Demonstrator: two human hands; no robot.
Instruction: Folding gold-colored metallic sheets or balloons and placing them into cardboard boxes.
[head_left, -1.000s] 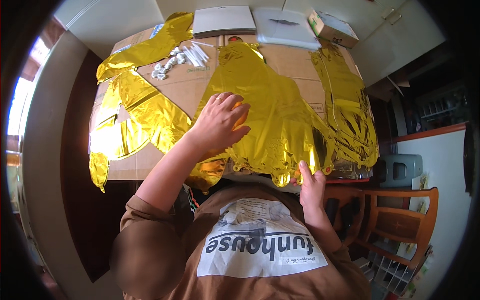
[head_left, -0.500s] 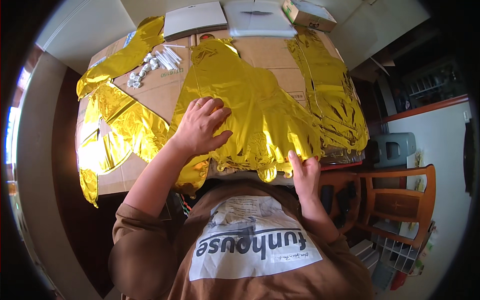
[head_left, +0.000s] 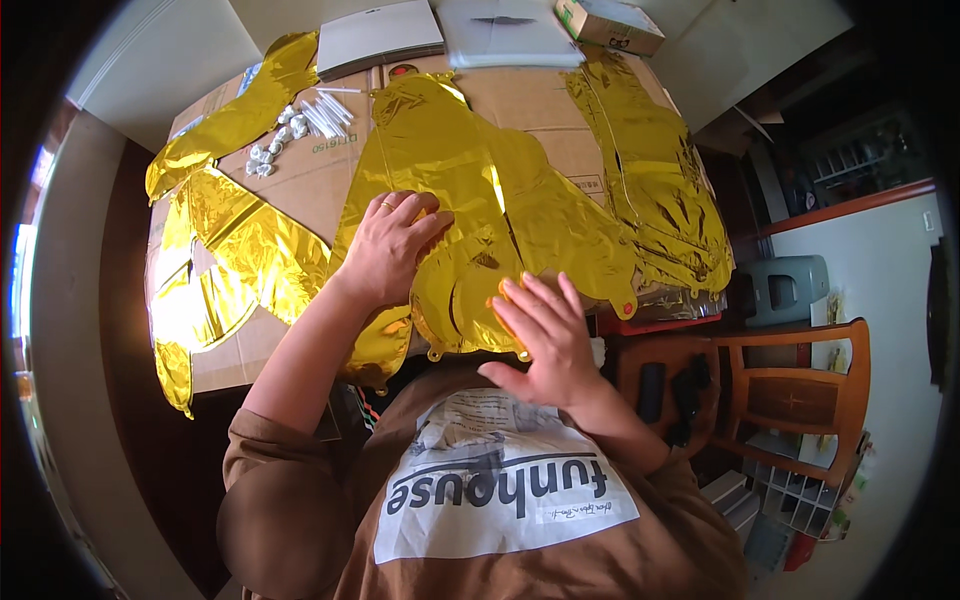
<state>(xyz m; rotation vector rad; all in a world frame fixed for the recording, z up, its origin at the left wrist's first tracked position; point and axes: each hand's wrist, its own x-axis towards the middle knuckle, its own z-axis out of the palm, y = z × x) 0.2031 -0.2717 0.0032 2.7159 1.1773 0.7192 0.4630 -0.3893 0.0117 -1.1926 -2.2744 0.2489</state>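
A flat, uninflated gold foil balloon lies across the cardboard-covered table in front of me, its scalloped near edge with small tabs at the table's front. My left hand rests on its left-middle part, fingers curled together and fingertips pressed into the foil. My right hand is at the near edge, palm down, fingers stretched and spread over the foil, thumb pointing left. More flat gold foil pieces lie at the left, and a long crinkled foil balloon lies at the right.
White sticks and small white crumpled pieces sit on the cardboard at the far left. Behind are a white stack, clear plastic sheets and an open box. A wooden chair stands at the right.
My right hand has let go of the foil's near right corner and moved left, fingers now spread. The near edge of the foil has shifted and lies flatter. My left hand's fingers have curled closer together.
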